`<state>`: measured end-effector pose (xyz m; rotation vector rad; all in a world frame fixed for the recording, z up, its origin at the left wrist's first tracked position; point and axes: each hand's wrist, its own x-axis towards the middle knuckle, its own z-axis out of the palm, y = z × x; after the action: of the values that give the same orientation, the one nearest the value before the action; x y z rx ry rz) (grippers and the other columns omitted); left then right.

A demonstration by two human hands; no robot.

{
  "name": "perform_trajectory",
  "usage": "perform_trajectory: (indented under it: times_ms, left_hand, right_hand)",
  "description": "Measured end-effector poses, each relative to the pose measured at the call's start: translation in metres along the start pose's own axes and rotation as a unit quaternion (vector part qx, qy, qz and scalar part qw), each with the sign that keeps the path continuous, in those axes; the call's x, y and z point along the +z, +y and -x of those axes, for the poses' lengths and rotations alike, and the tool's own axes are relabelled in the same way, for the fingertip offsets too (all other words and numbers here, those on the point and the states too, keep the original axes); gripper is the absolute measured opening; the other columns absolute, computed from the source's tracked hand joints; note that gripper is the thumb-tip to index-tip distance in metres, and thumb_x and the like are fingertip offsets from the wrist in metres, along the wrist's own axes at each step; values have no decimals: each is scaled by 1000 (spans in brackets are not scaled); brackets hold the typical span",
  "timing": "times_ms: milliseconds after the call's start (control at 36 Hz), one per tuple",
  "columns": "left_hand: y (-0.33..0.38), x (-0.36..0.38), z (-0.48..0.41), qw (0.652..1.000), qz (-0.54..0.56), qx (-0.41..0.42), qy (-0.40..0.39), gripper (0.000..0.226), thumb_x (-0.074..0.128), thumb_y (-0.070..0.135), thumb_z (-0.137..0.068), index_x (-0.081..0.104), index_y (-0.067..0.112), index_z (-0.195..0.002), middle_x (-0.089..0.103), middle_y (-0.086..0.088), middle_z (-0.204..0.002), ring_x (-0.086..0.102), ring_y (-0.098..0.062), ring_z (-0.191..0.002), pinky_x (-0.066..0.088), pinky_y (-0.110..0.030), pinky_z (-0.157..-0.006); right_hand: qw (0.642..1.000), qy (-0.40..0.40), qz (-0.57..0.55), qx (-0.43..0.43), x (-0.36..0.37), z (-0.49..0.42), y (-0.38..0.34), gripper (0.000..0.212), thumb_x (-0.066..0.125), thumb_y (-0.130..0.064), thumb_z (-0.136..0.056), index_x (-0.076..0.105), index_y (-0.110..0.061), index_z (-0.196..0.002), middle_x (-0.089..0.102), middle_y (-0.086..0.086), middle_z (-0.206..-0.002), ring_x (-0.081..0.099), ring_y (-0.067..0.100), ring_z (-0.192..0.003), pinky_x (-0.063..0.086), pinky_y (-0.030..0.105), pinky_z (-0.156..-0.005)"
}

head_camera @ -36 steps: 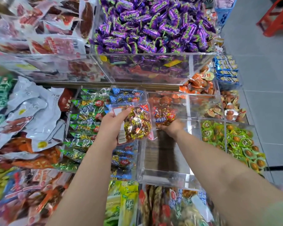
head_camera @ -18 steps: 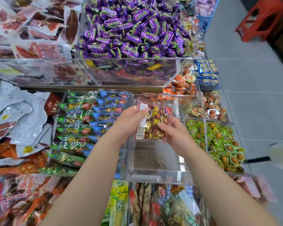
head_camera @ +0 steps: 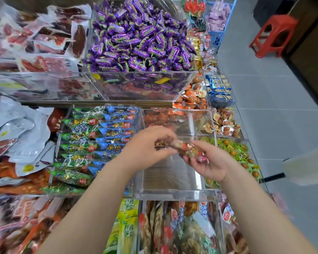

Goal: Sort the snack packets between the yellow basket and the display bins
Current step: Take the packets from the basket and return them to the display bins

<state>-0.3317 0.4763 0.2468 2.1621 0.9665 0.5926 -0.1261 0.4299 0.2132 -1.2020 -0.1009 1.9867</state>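
The fingers (head_camera: 161, 132) of the left hand (head_camera: 147, 149) are curling over the left end of a snack packet (head_camera: 182, 145), while the right hand (head_camera: 209, 164), palm turned up, is cradling and pinching the other end, so both hands are gripping the one packet between them. Its long axis is running left to right, dipping slightly toward the right hand, and it is hanging directly above the clear display bin (head_camera: 173, 196), whose bare wooden floor is showing. The drop, I judge, is lying straight down, with both hands equally near. The packet is looking blurred: clear crinkly film over gold, red and brown pieces. Green and blue packets (head_camera: 99, 136) are filling the bin just to the left.
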Motion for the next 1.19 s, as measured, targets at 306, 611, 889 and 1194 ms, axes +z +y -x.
perform_trajectory:
  times_ms: [306,611,889,1194]
  left_hand:
    - [-34,2,-8,943,227,-232,66,13,72,27,-83,66,15,-82,75,4,-76,70,-10,-65,53,-20,-53]
    - [-74,-8,-21,938,-241,-201,144,66,59,66,-78,53,24,-128,53,2,-134,43,-22,-129,38,-38,-101]
    - [-113,7,-27,885,-336,-322,8,111,55,66,-77,-8,15,-153,-9,-16,-160,-13,-33,-147,-9,-48,-116]
    - [-119,12,-26,886,-344,-309,24,105,50,64,-80,-8,16,-153,-11,-17,-160,-14,-32,-147,-15,-47,-114]
  right_hand:
    - [841,116,491,-195,-7,4,20,36,64,-64,-68,52,-45,-96,59,-19,-71,55,-1,-54,41,11,-49]
    - [855,160,427,-246,-15,-41,21,16,70,-23,-83,61,-10,-87,62,10,-82,64,26,-81,55,43,-84]
    - [690,201,659,-223,-13,-124,4,18,73,-23,-80,64,-8,-84,59,3,-78,52,19,-74,30,27,-59]
    - [800,273,433,-314,-12,-174,55,98,84,-3,-65,25,-6,-143,38,12,-140,41,24,-130,36,34,-109]
